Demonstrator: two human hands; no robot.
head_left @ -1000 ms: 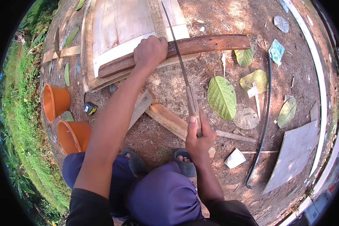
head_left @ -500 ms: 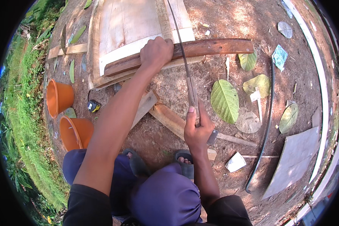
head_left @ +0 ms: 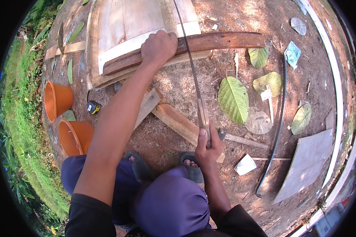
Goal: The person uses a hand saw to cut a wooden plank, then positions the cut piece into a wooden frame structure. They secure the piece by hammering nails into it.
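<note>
Past buckets at nine o'clock, pins beam at twelve with left grip closed over it, across near end of panel. Just right of that, lays saw over beam, with handle wrapped in closed right grip near half past four. Seems not yet sawn through: shows beam in one piece; cannot tell cut depth.

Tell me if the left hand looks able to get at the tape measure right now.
Likely yes: the tape measure lies uncovered on the ground, but the left hand would first have to leave the brown beam.
</note>
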